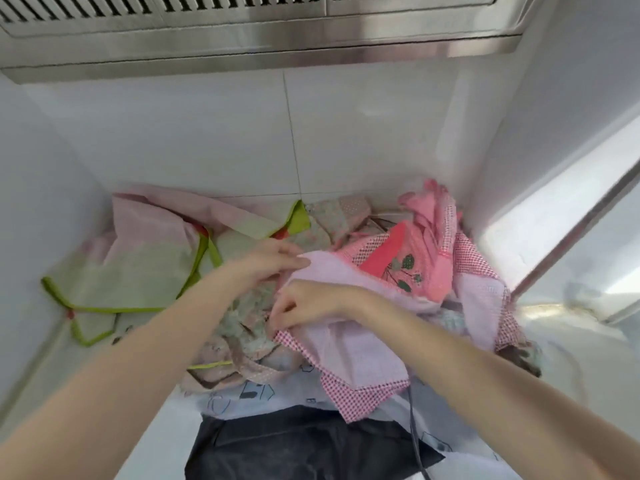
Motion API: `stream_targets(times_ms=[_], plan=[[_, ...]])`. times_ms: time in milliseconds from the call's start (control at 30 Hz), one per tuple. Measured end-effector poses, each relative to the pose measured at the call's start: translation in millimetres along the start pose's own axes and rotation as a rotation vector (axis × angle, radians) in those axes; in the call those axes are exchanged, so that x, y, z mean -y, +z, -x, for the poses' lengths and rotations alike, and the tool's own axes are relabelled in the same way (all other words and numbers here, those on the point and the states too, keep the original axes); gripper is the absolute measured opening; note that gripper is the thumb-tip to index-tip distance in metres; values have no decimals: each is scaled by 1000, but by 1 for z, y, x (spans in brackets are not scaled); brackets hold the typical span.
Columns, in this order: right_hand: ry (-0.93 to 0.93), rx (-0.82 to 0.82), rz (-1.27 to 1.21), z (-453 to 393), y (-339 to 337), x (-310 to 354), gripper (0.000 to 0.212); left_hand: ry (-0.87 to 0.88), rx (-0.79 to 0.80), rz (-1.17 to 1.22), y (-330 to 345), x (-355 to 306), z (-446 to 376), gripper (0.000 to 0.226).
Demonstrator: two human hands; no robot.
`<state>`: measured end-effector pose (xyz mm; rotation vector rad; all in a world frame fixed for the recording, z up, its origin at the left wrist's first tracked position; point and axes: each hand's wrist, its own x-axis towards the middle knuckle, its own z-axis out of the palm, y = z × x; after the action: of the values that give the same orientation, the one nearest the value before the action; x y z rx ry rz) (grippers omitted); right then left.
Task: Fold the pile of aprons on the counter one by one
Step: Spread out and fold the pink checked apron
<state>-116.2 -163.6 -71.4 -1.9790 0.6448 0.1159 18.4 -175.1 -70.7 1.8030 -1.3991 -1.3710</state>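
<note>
Both hands pinching the pink apron: left hand at its upper edge, right hand lower.

- Steel range hood across the top, slotted vents along its underside, slightly blurred.
- White tiled wall behind, one vertical grout line running down near the middle.
- Plain white side wall at left.
- Glossy white panel at right, with a slanted metal strip below it.
- White counter underneath, bare patch at right.
</note>
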Motion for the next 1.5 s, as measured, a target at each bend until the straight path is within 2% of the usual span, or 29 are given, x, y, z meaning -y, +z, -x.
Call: stream_targets(times_ms=[67, 100, 167, 233, 333, 400, 467, 567, 633, 700, 767, 800, 867, 967, 1000, 1133, 1200, 1267, 1333, 1367, 1400, 1433, 1500], plan=[[-7, 110, 32, -9, 8, 11, 23, -31, -67, -268, -20, 25, 15, 8], [-10, 94, 9, -12, 5, 17, 22, -54, -115, -412, -31, 38, 23, 10], [5, -85, -6, -20, -5, 24, 20, -111, -253, -507, -51, 63, 39, 10], [16, -210, 255, -34, -9, 30, 27, -201, -415, -503, -76, 90, 66, 12], [178, -160, 748, -37, -11, 15, 58, -364, -530, -603, -100, 117, 88, 22], [279, -188, 978, -33, -7, 9, 53, -406, -538, -676, -106, 124, 96, 17], [316, -278, 1069, -26, -6, 7, 36, -326, -540, -709, -97, 118, 93, 26], [240, -417, 1081, -24, -5, 11, 30, 11, -429, -571, -58, 77, 83, 48], [138, -513, 1035, -30, -5, 22, 30, 127, -290, -449, -25, 46, 72, 55], [59, -598, 980, -33, -10, 36, 27, 116, -283, -293, -3, 20, 62, 51], [-58, -744, 873, -29, -19, 50, 20, 169, -412, -220, -1, -1, 59, 24], [-121, -823, 790, -20, -25, 57, 18, 199, -485, -272, -4, -13, 63, 13], [-194, -877, 659, -6, -37, 67, 19, 260, -586, -385, -21, -33, 76, 25], [-26, -710, 752, 7, -49, 77, 26, 367, -616, -463, -47, -57, 103, 34], [51, -701, 799, 11, -51, 78, 26, 405, -650, -513, -54, -62, 112, 39], [351, -838, 912, 29, -66, 85, 28, 524, -803, -688, -80, -77, 156, 46], [430, -932, 920, 42, -77, 92, 30, 468, -876, -666, -106, -66, 177, 47], [383, -1012, 781, 51, -92, 109, 28, 338, -872, -573, -136, -44, 185, 46], [250, -995, 460, 51, -96, 137, 26, 160, -801, -662, -159, -21, 189, 35], [194, -959, 252, 48, -91, 152, 25, 61, -745, -720, -164, -12, 189, 24], [156, -922, 38, 44, -83, 170, 24, -11, -681, -764, -165, -8, 191, 22], [106, -878, -132, 40, -74, 185, 24, -72, -605, -764, -161, -6, 191, 37], [-13, -755, -296, 31, -52, 215, 24, -63, -473, -642, -147, -15, 194, 68]])
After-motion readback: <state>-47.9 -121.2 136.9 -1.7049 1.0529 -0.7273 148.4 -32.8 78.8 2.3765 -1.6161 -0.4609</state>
